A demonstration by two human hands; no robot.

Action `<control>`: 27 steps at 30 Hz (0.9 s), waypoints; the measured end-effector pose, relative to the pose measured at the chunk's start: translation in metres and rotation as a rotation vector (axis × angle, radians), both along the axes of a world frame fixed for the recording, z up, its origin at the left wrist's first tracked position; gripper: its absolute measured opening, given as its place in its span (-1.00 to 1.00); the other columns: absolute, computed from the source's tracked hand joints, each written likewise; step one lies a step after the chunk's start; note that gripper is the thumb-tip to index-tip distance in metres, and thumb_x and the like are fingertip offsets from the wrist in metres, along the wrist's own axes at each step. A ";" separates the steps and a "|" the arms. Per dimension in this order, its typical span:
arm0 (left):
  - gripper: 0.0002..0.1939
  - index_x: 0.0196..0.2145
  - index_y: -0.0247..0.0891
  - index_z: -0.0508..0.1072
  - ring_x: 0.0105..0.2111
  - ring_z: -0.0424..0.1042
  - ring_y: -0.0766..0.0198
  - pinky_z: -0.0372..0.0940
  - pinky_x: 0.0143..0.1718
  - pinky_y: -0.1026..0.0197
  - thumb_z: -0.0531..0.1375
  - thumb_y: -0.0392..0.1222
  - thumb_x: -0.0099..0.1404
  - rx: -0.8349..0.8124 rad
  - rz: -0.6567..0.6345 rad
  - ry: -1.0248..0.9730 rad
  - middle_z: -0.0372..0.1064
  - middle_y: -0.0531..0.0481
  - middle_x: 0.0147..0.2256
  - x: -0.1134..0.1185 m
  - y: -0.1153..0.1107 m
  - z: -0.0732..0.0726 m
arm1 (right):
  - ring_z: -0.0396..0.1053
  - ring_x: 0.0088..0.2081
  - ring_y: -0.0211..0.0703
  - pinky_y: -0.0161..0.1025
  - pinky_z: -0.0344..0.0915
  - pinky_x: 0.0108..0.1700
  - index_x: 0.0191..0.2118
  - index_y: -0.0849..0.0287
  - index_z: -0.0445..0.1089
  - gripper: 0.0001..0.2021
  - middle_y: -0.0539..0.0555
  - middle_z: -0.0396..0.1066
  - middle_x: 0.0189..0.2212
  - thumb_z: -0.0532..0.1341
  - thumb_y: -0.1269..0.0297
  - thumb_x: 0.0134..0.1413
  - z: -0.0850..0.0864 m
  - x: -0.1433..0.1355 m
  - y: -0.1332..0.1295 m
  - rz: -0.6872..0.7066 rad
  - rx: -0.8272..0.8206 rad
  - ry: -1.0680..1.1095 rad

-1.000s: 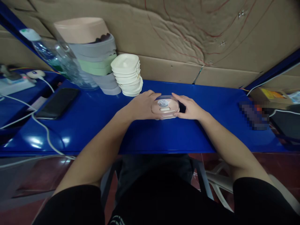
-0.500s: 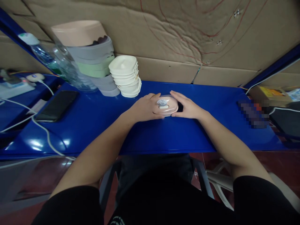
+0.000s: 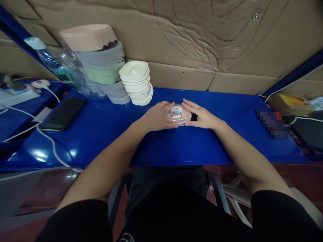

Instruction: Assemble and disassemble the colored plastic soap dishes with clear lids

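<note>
A small rounded pink case [image 3: 183, 117] with a glossy cover and a silvery round sticker lies on the blue table [image 3: 176, 148]. My left hand [image 3: 161, 116] grips it from the left, fingers over the far edge and thumb at the near edge. From the right, my right hand [image 3: 200, 115] holds its other end between thumb and fingers, with a dark gap inside the curve of that hand. The underside of the case is hidden.
Cream square lids [image 3: 136, 82] stand stacked behind my left hand, beside a tall stack of coloured bowls [image 3: 101, 57] and plastic bottles [image 3: 46, 57]. A black phone [image 3: 64, 113] and white cables lie left. Cardboard [image 3: 176, 40] walls the back.
The camera view has shifted slightly. My left hand has moved a little over the case, covering more of its left side, and the sticker appears slightly further right.
</note>
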State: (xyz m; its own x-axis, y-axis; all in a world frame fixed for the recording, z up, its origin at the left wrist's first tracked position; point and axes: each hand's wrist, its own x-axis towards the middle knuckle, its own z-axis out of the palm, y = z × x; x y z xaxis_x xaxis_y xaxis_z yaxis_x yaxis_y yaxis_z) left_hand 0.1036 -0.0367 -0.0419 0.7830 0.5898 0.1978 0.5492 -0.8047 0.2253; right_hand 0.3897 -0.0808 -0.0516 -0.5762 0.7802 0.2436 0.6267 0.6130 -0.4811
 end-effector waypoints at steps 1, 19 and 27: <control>-0.20 0.29 -0.21 0.43 0.29 0.29 -0.24 0.22 0.35 -0.20 0.36 0.31 0.26 -0.001 0.002 0.000 0.29 -0.32 0.36 0.000 0.001 -0.001 | -0.07 0.57 0.22 0.33 0.01 0.54 0.59 -0.21 -0.08 -0.01 0.02 -0.13 0.60 0.39 -0.21 0.20 0.001 0.000 0.000 0.003 -0.006 -0.008; -0.05 0.40 -0.39 0.25 0.34 0.32 -0.17 0.27 0.34 -0.12 0.36 0.29 0.30 0.000 0.169 -0.233 0.25 -0.45 0.34 -0.005 0.001 -0.002 | 0.12 0.49 0.39 0.50 0.04 0.43 0.45 0.04 0.28 -0.31 0.26 0.20 0.49 0.25 -0.07 0.29 0.011 0.018 0.002 -0.279 0.208 -0.245; -0.47 0.27 -0.23 0.41 -0.11 0.57 0.09 0.41 -0.04 0.08 0.20 0.07 0.46 0.150 0.629 -0.479 0.60 -0.12 -0.09 -0.041 0.015 0.032 | 0.03 0.47 0.57 0.65 -0.12 0.38 0.45 0.27 0.21 -0.22 0.46 0.18 0.46 0.15 -0.13 0.28 0.016 0.067 0.002 -0.926 0.220 -0.448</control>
